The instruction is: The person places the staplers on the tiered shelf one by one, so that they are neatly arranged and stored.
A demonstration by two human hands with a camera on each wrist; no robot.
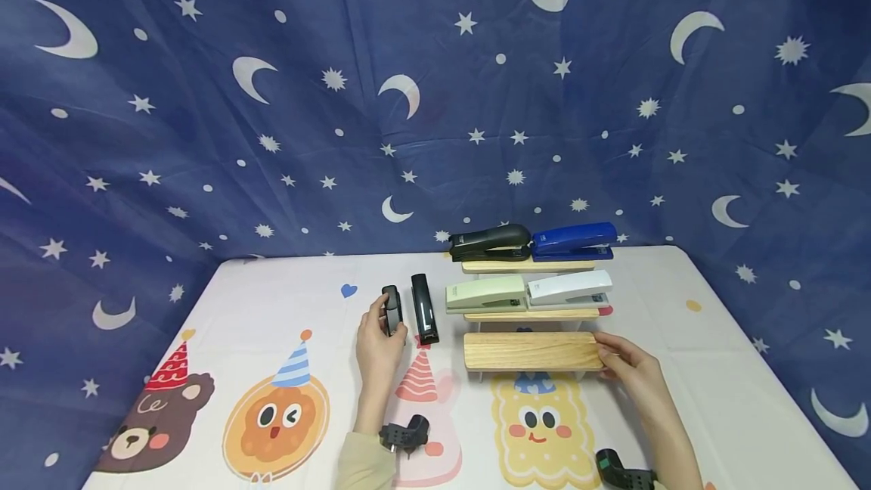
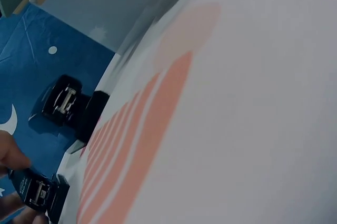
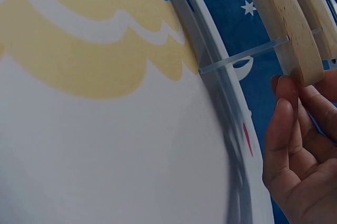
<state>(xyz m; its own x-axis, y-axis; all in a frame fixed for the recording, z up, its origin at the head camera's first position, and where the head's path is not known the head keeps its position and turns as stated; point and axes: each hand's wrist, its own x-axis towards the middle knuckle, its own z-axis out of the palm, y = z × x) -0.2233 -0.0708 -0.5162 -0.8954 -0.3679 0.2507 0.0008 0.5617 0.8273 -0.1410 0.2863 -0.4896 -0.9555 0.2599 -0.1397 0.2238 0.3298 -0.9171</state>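
My left hand (image 1: 378,350) grips a small black-and-grey stapler (image 1: 392,310) on the table, thumb on one side and fingers on the other. In the left wrist view the front end of this stapler (image 2: 38,191) shows beside my fingertips. Just to its right lies a longer glossy black stapler (image 1: 424,310). My right hand (image 1: 637,375) holds the right end of the lowest wooden board (image 1: 531,351) of a tiered stand, thumb and fingers at its edge. The right wrist view shows the fingertips right at the board's rounded end (image 3: 303,58).
A light green stapler (image 1: 486,293) and a white stapler (image 1: 570,289) sit on the middle tier. On the top tier are a black stapler (image 1: 490,243) and a blue stapler (image 1: 574,242). A cartoon-printed cloth (image 1: 327,414) covers the table; a starry blue curtain (image 1: 435,44) hangs behind.
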